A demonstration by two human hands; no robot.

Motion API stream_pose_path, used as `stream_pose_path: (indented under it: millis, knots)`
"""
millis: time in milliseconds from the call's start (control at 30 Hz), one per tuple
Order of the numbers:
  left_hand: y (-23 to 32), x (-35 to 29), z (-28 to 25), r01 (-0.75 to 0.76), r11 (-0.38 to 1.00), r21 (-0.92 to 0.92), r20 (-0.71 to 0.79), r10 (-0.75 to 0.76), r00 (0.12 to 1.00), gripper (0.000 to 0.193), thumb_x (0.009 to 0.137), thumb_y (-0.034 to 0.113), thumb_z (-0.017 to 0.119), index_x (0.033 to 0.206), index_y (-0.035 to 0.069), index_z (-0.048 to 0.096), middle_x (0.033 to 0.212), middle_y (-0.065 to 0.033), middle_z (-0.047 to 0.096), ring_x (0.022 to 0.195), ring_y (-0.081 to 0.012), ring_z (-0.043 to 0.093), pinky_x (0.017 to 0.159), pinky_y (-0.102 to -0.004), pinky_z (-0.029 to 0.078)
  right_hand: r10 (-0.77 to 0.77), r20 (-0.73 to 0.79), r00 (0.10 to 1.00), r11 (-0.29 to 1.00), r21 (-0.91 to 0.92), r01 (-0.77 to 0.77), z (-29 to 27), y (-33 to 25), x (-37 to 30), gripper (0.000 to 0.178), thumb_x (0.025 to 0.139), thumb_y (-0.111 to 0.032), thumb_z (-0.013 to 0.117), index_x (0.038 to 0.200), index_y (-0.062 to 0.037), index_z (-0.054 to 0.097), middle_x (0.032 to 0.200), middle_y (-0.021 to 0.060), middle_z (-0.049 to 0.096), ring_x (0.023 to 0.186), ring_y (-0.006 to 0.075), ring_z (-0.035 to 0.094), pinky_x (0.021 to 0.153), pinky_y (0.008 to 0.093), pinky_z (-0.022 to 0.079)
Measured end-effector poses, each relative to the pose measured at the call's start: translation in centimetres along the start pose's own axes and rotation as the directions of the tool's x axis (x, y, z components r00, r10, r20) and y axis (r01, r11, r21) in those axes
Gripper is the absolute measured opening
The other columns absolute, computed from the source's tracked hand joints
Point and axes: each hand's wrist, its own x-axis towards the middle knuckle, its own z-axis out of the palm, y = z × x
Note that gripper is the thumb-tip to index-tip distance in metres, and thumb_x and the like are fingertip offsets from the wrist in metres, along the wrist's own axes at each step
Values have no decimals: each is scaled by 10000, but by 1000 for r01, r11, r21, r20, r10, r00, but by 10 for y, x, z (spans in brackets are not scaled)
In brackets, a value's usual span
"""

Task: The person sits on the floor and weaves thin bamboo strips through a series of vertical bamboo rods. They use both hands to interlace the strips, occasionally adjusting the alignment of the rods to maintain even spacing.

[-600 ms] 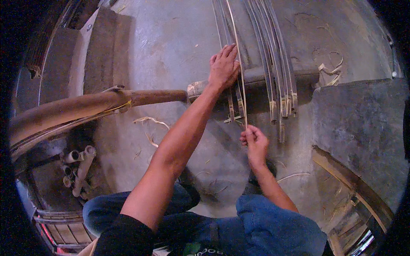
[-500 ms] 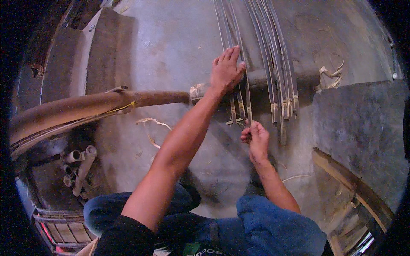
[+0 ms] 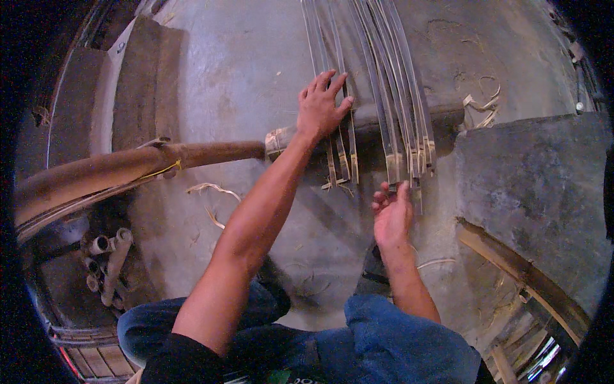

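- Head view, change since the earlier frame: the right hand [image 3: 393, 221] had left the left strips [image 3: 343, 165] and shifted right to the lower ends of the right strips [image 3: 393, 161]; the strip it had pinched lay loose beside its neighbours.
- Right hand, right of centre: thumb and fingers stood apart, fingers partly curled, just below the strip ends. Contact with a strip could not be told.
- Left hand [image 3: 320, 105], upper centre: fingers spread, palm down over the left strips; nothing pinched. Pressure on them could not be told.
- Both groups of strips ran from the top edge down across a dark round log [image 3: 441, 116], their lower ends overhanging it.
- Left of frame: a long brown pole [image 3: 102, 169] with a yellow tie [image 3: 176, 167]; short tubes [image 3: 117, 265] below it.
- Right of frame: a grey slab [image 3: 531, 166], with a curved brown piece [image 3: 518, 275] below.
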Motion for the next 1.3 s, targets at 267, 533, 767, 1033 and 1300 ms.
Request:
stream_pose_path:
  millis: [267, 533, 767, 1033, 1300]
  knots:
    - [-1, -4, -9, 12, 1000, 21, 17, -12, 1000, 549, 847, 407, 550, 1346, 209, 436, 1392, -65, 392, 1296, -262, 350, 1020, -468, 297, 144, 46, 988, 969, 196, -150, 0, -2, 7, 187, 904, -299, 588, 901, -113, 570, 874, 25, 613, 781, 135, 585, 621, 253, 466]
    - [8, 4, -3, -14, 999, 33, 22, 13, 1000, 554, 846, 414, 551, 1347, 214, 428, 1411, -63, 367, 1302, -268, 347, 1018, -481, 308, 245, 150, 958, 923, 265, -277, 9, -28, -1, 210, 899, -315, 587, 901, -105, 594, 834, 27, 624, 781, 150, 597, 613, 250, 474]
    - [-5, 0, -4, 3, 997, -79, 18, -1, 1000, 556, 835, 395, 573, 1339, 207, 432, 1407, -66, 371, 1304, -279, 343, 1020, -489, 316, 177, 88, 980, 971, 146, -188, -3, -4, 19, 95, 839, -123, 658, 917, -109, 605, 844, 21, 622, 775, 153, 609, 546, 218, 476]
    - [-11, 3, -7, 7, 1000, -25, 21, -7, 1000, 566, 834, 410, 572, 1342, 204, 432, 1391, -69, 385, 1291, -282, 353, 1015, -481, 320, 356, 235, 904, 884, 230, -408, -18, 13, 25, 128, 805, -110, 635, 903, -55, 572, 818, 55, 605, 786, 166, 590, 597, 247, 473]
    - [8, -3, -13, 24, 999, -37, 66, -22, 998, 585, 856, 405, 544, 1379, 206, 374, 1430, -74, 346, 1319, -284, 320, 1034, -474, 299, 120, 261, 958, 937, 288, -196, -25, 20, 17, 201, 853, -248, 633, 1013, -134, 589, 797, -31, 543, 763, 125, 513, 673, 271, 442]
